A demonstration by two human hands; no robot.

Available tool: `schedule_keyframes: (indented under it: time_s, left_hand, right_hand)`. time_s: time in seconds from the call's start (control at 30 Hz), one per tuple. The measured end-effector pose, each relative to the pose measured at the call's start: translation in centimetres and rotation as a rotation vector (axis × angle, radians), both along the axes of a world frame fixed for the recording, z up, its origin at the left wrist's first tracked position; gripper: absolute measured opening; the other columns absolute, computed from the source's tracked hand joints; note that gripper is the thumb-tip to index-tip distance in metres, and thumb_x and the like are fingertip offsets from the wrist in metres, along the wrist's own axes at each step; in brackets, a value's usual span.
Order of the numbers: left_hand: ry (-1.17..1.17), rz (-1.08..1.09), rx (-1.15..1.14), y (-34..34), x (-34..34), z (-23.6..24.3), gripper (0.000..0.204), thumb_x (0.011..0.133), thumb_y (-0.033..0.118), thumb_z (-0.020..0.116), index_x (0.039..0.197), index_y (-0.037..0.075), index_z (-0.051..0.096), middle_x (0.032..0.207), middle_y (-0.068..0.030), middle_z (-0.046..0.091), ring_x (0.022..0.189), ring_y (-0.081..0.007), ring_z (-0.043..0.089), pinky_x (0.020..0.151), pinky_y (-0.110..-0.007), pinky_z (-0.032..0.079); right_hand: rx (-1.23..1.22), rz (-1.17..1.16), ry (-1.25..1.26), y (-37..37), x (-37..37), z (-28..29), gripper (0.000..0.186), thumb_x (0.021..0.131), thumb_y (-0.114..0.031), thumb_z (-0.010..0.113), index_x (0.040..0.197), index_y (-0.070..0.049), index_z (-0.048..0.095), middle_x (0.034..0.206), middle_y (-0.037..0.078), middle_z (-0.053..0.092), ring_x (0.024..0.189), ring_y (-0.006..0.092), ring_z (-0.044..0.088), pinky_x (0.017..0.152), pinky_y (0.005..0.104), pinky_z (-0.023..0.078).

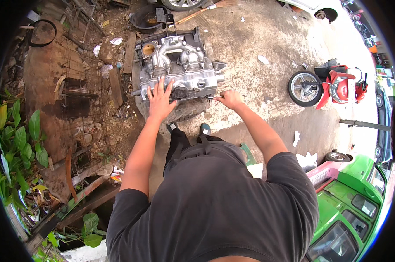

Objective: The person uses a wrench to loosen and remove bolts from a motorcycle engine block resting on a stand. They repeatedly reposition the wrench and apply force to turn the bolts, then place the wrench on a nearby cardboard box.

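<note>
- The engine (177, 67) lies before the person, carried by what looks like a tyre (186, 114), whose near edge shows beneath; the person's shoes (205, 129) stand just beyond that edge.
- The left hand (161, 101) rests with fingers spread and released on the ribbed metal cover (186, 82), left of the dark cap (179, 93), gripping nothing.
- The right hand (230, 99) is at the engine's near right corner, fingers curled in, thumb and forefinger at a small dark piece (210, 98). Whether they grasp a tool or part of the engine, one cannot tell.
- The step seems to be bracing with the left while the right works that corner. The left palm would do best pressing straight down, since a tyre may let the engine rock.
- If the right does hold a tool, it should sit fully home and square before any force goes in, with steady pressure rather than jerks.
- The right knuckles should stay clear of the cover's end, in case of a slip.
- Both feet are better kept back from the tyre's near edge should the load tip.
</note>
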State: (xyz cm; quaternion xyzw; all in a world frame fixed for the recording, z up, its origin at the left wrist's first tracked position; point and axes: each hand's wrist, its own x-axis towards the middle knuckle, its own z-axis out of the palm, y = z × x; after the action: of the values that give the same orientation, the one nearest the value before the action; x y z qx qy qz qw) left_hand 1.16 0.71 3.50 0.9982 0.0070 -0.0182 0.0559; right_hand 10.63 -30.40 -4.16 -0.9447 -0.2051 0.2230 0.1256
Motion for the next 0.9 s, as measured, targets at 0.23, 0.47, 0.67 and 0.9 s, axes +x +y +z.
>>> schedule_keyframes:
  time_s: [0.23, 0.47, 0.67, 0.9]
  left_hand:
    - [-0.021, -0.008, -0.026, 0.2, -0.1, -0.2, 0.092, 0.078, 0.034, 0.077, 0.155, 0.032, 0.025, 0.162, -0.0083, 0.013, 0.143, -0.0328, 0.029, 0.119, -0.057, 0.013]
    - [0.013, -0.009, -0.04, 0.4, -0.1, -0.3, 0.092, 0.08, 0.033, 0.075, 0.156, 0.032, 0.023, 0.164, -0.0077, 0.011, 0.145, -0.0307, 0.026, 0.12, -0.057, 0.01]
    - [-0.013, -0.032, -0.038, 0.6, -0.2, -1.2, 0.092, 0.082, 0.036, 0.075, 0.157, 0.032, 0.021, 0.162, -0.0102, 0.014, 0.144, -0.0333, 0.026, 0.119, -0.058, 0.008]
    - [0.039, -0.009, -0.03, 0.4, -0.3, -0.7, 0.089, 0.086, 0.035, 0.073, 0.157, 0.034, 0.019, 0.164, -0.0065, 0.01, 0.146, -0.0302, 0.024, 0.12, -0.058, 0.009]
  right_hand:
    - [-0.368, 0.34, -0.223, 4.0, 1.4, 5.6, 0.045, 0.086, -0.055, 0.065, 0.088, -0.011, 0.076, 0.086, 0.009, 0.074, 0.082, 0.0261, 0.072, 0.071, 0.04, 0.055]
    - [-0.074, -0.004, -0.167, -0.1, 0.0, 5.2, 0.058, 0.084, -0.066, 0.061, 0.08, -0.009, 0.074, 0.076, 0.016, 0.07, 0.077, 0.0342, 0.07, 0.068, 0.0449, 0.054]
    - [0.08, -0.35, 0.005, -2.0, -3.0, 1.9, 0.064, 0.082, -0.069, 0.062, 0.093, -0.009, 0.077, 0.08, 0.02, 0.071, 0.082, 0.0372, 0.07, 0.072, 0.0468, 0.054]
    - [0.162, -0.363, 0.136, -0.8, -4.3, 1.2, 0.067, 0.083, -0.07, 0.058, 0.095, -0.007, 0.077, 0.086, 0.023, 0.071, 0.088, 0.0396, 0.069, 0.078, 0.048, 0.053]
